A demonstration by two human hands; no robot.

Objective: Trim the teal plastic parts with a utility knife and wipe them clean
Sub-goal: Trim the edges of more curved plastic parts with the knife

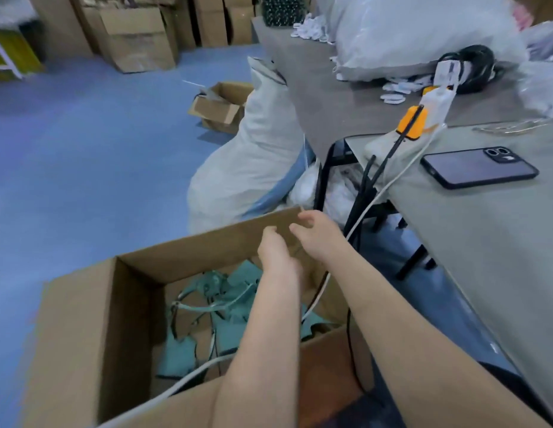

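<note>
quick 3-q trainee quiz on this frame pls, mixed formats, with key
1. True or false: the teal parts lie on the grey table.
2. What lies face down on that table? A) phone B) utility knife C) cloth
3. Fill in: the left hand and right hand are over the far wall of the open ____ box.
Key: 1 false, they lie in the box; 2 A; 3 cardboard.

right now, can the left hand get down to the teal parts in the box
Probably yes: the cardboard box is open-topped, the left hand hangs over it, and the teal parts lie uncovered below.
</note>
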